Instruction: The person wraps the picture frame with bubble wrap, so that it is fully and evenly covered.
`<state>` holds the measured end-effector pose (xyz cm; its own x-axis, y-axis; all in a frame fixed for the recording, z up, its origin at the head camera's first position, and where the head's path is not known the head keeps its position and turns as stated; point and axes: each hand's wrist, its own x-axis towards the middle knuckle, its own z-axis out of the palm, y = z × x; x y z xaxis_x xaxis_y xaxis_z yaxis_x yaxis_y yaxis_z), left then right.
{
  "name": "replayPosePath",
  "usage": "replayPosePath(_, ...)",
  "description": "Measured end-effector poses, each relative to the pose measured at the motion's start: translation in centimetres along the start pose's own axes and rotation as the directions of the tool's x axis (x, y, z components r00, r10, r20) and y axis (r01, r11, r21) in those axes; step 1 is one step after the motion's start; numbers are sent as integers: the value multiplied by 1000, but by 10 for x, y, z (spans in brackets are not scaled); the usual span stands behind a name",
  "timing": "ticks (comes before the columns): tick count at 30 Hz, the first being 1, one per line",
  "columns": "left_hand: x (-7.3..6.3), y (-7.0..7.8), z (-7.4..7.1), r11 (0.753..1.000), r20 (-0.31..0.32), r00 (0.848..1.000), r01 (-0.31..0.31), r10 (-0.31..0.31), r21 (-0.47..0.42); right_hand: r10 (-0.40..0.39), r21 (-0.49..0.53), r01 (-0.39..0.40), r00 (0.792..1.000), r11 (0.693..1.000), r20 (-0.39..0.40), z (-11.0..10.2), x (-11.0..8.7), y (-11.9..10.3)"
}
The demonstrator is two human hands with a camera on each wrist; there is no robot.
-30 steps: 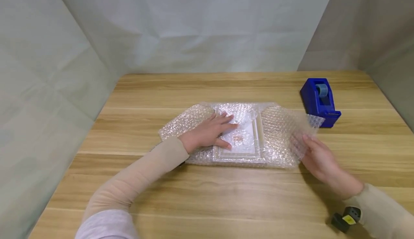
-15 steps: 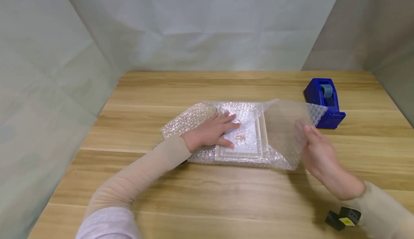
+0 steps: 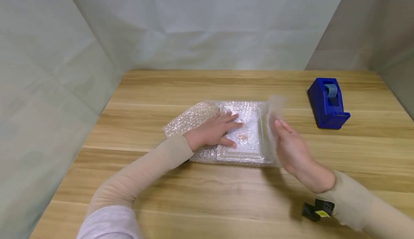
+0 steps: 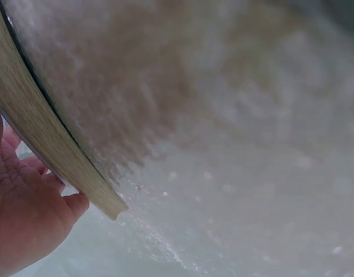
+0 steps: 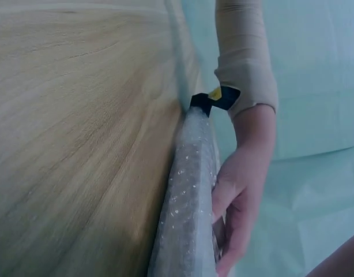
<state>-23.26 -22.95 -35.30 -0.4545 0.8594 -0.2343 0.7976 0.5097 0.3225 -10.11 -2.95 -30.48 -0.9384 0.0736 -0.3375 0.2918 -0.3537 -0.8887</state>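
Note:
Bubble wrap (image 3: 194, 118) lies under and around a pale picture frame (image 3: 247, 149) on the wood-grain table. My left hand (image 3: 210, 129) rests on the wrapped frame with its fingers spread. At the frame's right side my right hand (image 3: 292, 151) holds the wrap's right flap, which stands raised and blurred, its thumb on the near side. In the left wrist view, a wood-coloured edge (image 4: 50, 115) runs beside a hand (image 4: 33, 213), with blurred wrap close to the camera. The right wrist view shows the wrapped side (image 5: 188, 190) with my left hand (image 5: 243, 184) on it.
A blue tape dispenser (image 3: 328, 106) with a roll of tape (image 3: 331, 90) stands at the table's back right. Pale sheets (image 3: 210, 23) hang behind and along the sides of the table (image 3: 210, 196).
My right hand has moved left, bringing the wrap's right flap up and in towards the frame, away from the tape dispenser. My left hand has stayed on the frame.

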Motion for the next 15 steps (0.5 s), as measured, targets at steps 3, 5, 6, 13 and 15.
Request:
replayPosePath(3,1,1,0,1000,3,1000,-1,1,-8,-3,-58,5,999,998,44,5,2,3)
replayPosePath(5,2,1,0,1000,4,1000,-2,2,-10,4,-92,1,999,996,52,9,4,5)
replayPosePath(6,2,1,0,1000,3,1000,-4,4,-11,11,-113,-5,999,994,54,11,6,6)
replayPosePath(13,3,1,0,994,-34,999,29,-33,-103,48,-335,-41,999,941,12,21,18,18)
replayPosePath(15,4,1,1,985,-59,996,53,-63,-163,48,-401,-37,999,915,18,24,20,21)
